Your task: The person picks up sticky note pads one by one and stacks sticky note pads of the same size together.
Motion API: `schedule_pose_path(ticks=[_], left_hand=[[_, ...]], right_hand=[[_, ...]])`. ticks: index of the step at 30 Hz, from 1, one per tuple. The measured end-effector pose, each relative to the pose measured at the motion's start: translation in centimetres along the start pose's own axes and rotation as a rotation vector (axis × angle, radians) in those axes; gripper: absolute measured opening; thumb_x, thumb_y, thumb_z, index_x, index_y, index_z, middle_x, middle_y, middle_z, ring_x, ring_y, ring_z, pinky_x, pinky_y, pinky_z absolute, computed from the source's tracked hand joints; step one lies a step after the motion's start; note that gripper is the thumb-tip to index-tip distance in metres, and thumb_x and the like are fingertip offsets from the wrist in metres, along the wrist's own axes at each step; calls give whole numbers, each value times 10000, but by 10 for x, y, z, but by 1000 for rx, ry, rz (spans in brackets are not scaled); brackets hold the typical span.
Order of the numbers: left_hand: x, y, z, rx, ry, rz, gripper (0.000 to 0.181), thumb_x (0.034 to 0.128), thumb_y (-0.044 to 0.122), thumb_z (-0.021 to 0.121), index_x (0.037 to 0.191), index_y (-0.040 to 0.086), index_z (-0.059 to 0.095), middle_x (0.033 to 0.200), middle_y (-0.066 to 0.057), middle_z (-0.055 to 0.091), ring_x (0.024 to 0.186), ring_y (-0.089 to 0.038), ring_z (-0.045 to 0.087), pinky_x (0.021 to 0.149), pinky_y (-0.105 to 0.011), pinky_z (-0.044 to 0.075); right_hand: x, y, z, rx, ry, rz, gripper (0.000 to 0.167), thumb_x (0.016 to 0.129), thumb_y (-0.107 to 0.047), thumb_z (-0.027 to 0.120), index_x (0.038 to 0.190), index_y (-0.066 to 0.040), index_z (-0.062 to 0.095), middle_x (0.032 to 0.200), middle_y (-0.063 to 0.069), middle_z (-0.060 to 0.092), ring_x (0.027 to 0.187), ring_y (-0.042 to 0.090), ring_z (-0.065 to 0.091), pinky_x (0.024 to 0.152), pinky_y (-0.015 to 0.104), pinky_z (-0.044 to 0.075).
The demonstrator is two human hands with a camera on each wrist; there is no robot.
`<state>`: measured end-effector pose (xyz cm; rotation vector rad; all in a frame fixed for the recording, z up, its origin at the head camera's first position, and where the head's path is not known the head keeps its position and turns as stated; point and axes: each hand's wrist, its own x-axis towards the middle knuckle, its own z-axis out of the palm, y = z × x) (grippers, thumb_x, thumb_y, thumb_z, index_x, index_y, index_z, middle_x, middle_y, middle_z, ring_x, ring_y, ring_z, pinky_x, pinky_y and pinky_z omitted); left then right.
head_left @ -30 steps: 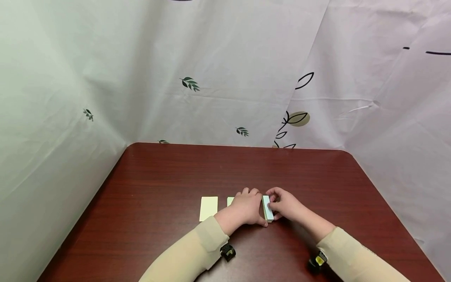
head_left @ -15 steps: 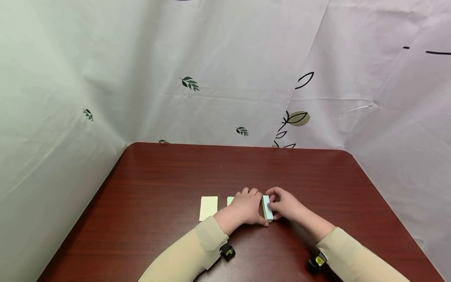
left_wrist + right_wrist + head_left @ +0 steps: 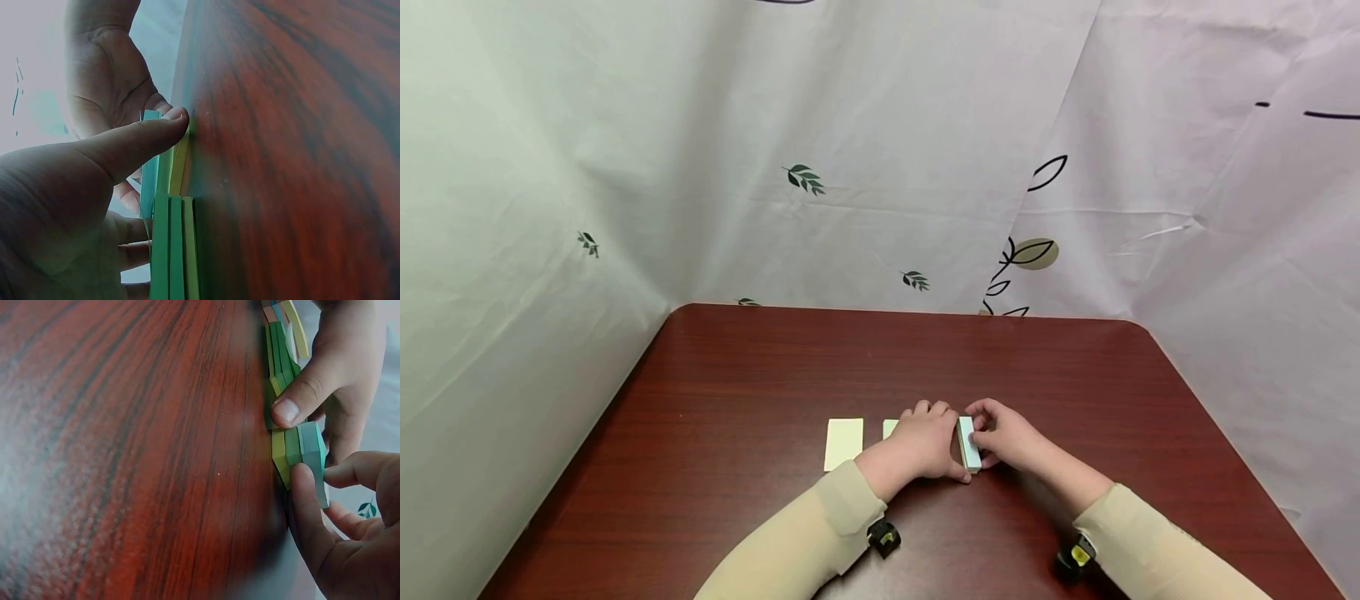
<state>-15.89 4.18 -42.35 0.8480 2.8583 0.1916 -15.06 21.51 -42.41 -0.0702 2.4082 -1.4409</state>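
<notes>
A small stack of sticky note pads [image 3: 968,444], pale blue on top, stands at the right of a row on the table. In the right wrist view its layers show as a yellow pad [image 3: 279,453], a green one and a blue pad [image 3: 310,440]. My left hand [image 3: 925,442] arches over the middle stack of mostly green pads [image 3: 161,250], mostly hiding it; its thumb presses the near end of the blue-topped stack, fingers towards the far end. My right hand [image 3: 1011,435] pinches that stack from the right, its fingertips at the side and top edge.
A yellow-topped stack of pads [image 3: 844,444] lies to the left. The dark red wooden table [image 3: 737,375] has rounded far corners and meets a white patterned curtain [image 3: 865,167] behind. Both forearms wear black wrist cameras [image 3: 884,537] close to the tabletop.
</notes>
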Motion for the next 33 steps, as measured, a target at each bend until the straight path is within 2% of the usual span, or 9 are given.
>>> schedule_pose_path(ticks=[13,17,22,27,33], left_hand=[[-5,-3,-8,10,-38,-21,961,698,695,766,1427,136,481,1367,-34,515,1243,-258,475,972,-416,432],[-9,-5,-11,14,-34,-20,945,740,707,721,1455,143,465,1413,-35,491,1291,-263,453,1014,-421,412],[-13,-9,-22,12,-15,-4,916,809,716,640,1501,157,421,1471,-25,442,1355,-256,404,1067,-425,376],[-26,-23,-36,-20,22,3,872,846,694,614,1502,152,423,1471,-30,444,1364,-270,397,1086,-445,356],[-45,-53,-47,-85,72,-14,837,884,659,592,1509,132,411,1500,-61,428,1396,-293,368,1109,-472,330]], right_hand=[[4,2,-2,-13,11,-27,405,913,-8,531,1304,64,455,969,125,537,739,213,605,577,368,555],[2,5,-5,-26,10,-49,400,942,-30,536,1316,76,442,966,127,550,764,213,604,601,368,553],[-1,4,-11,-79,59,-72,385,943,-40,535,1306,70,468,979,118,568,814,201,600,648,343,543],[-3,1,-13,-166,96,-105,369,943,-59,556,1288,58,502,1006,101,594,843,203,591,693,332,510],[-5,-1,-19,-255,118,-174,368,976,-124,590,1300,30,513,1119,121,610,1037,255,599,869,413,484]])
